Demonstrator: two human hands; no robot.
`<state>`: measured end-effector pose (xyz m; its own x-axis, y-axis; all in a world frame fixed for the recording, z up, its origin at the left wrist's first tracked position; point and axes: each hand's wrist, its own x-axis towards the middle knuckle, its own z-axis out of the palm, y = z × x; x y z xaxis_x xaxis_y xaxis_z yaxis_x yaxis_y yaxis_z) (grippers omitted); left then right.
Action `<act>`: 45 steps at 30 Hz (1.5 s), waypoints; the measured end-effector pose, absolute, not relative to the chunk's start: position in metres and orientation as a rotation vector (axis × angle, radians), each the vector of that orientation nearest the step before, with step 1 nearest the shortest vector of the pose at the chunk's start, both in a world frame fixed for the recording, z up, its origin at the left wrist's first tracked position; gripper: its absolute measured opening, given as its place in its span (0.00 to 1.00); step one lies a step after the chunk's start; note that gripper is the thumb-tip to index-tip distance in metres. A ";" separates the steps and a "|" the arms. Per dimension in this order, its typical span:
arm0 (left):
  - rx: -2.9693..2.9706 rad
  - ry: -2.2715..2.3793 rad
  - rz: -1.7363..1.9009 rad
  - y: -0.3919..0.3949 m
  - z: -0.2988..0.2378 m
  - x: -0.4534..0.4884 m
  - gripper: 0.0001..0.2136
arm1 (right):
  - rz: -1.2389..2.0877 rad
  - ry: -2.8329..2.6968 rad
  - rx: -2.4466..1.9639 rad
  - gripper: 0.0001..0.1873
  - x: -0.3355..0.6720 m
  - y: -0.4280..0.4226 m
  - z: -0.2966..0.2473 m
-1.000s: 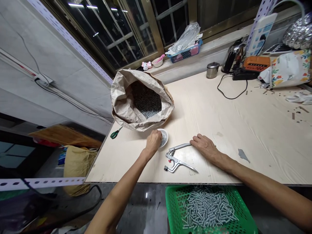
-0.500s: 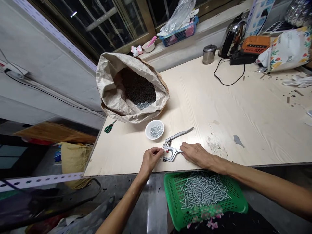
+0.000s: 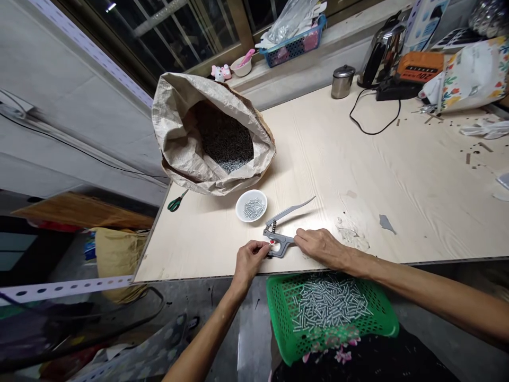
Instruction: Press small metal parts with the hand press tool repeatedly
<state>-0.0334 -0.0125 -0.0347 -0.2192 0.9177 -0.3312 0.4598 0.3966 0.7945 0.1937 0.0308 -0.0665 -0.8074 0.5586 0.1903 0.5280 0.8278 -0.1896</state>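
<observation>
Grey hand pliers (image 3: 283,240) lie near the table's front edge, their two handles spread, with a spring and a small red tip at the jaw. My right hand (image 3: 320,246) is closed around the end of the lower handle. At the jaw, beside the red tip, my left hand (image 3: 251,258) is pinched; whatever is between its fingertips is too small to make out. Just behind the pliers stands a white bowl (image 3: 237,209) of small silvery metal pieces. Below the table edge is a green basket (image 3: 278,318) holding many short metal pins.
A large woven sack (image 3: 170,122) of dark and silvery pieces stands at the back left. Green-handled scissors (image 3: 175,203) lie by the left edge. Further back are a metal canister (image 3: 342,82), a kettle (image 3: 382,50), a black cable (image 3: 355,124) and a flowered bag (image 3: 475,79).
My left fingertips have moved right, into the jaw beside the red tip. My right hand keeps its hold on the lower handle. The whole view has shifted slightly.
</observation>
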 end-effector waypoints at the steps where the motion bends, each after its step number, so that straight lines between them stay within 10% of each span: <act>1: 1.236 1.844 0.692 -0.012 -0.036 -0.034 0.16 | 0.177 -2.773 -0.838 0.12 0.194 0.031 -0.067; 19: 0.711 1.811 0.336 -0.004 -0.014 -0.022 0.07 | 0.372 -2.772 -0.927 0.06 0.194 0.041 -0.053; 27: 0.720 1.828 0.345 -0.010 -0.017 -0.022 0.06 | 0.414 -2.826 -0.901 0.53 0.205 0.072 -0.053; 45: 0.757 1.845 0.334 -0.017 -0.017 -0.022 0.06 | 0.411 -2.829 -0.934 0.36 0.199 0.075 -0.040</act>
